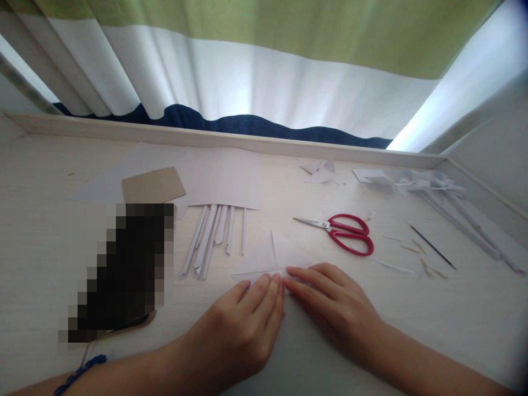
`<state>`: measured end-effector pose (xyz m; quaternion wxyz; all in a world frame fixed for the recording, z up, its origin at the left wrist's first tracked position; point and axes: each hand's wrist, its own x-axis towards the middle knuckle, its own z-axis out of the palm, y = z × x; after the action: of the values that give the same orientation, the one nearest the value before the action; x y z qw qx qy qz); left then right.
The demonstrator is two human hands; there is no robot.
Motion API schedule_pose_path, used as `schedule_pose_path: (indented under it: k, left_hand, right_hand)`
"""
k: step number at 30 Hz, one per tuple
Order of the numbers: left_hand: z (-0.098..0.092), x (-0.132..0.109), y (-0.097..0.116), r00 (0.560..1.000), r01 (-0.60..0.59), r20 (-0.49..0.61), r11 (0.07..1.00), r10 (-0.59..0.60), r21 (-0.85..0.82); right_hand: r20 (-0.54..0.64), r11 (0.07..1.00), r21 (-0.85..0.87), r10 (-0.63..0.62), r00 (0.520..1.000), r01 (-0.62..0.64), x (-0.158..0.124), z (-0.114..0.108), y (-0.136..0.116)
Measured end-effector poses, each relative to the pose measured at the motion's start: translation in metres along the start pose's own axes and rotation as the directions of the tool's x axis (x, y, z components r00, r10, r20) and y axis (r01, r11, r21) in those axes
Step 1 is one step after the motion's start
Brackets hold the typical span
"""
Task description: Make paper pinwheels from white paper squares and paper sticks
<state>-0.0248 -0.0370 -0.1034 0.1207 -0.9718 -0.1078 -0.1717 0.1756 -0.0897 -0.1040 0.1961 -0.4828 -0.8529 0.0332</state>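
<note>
A folded white paper piece (270,256) with triangular flaps lies on the pale wooden desk (45,231). My left hand (243,324) rests flat on its near edge, fingers stretched out and together. Beside it, my right hand (330,305) also lies flat, its fingertips touching the paper and meeting those of the left. Both palms cover the paper's near part.
Red-handled scissors (344,232) lie right of the paper. Several rolled paper sticks (212,236) lie to the left, below white sheets (214,176) and a cardboard piece (153,185). A blurred dark object (124,269) sits at left. Paper scraps (322,171), more paper rolls (462,212) and a thin dark stick (433,247) lie at right.
</note>
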Motion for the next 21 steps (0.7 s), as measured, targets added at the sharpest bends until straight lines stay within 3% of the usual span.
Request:
schedule_pose_path:
  k: [6, 14, 21]
  left_hand:
    - [-0.0008, 0.0001, 0.0003, 1.0, 0.001, -0.001, 1.0, -0.001, 0.002]
    - [0.0014, 0.004, 0.0002, 0.992, 0.047, -0.114, 0.999, -0.047, -0.002]
    - [0.0005, 0.0034, -0.0001, 0.993, 0.038, -0.108, 0.999, -0.04, -0.023]
  right_hand:
    - [-0.014, 1.0, 0.014, -0.022, 1.0, 0.022, 0.0019, -0.0012, -0.0004]
    - [-0.048, 0.998, 0.041, -0.041, 0.998, 0.043, 0.0008, -0.0013, 0.0001]
    - [-0.044, 0.998, 0.051, -0.041, 0.998, 0.043, 0.0013, -0.001, 0.0002]
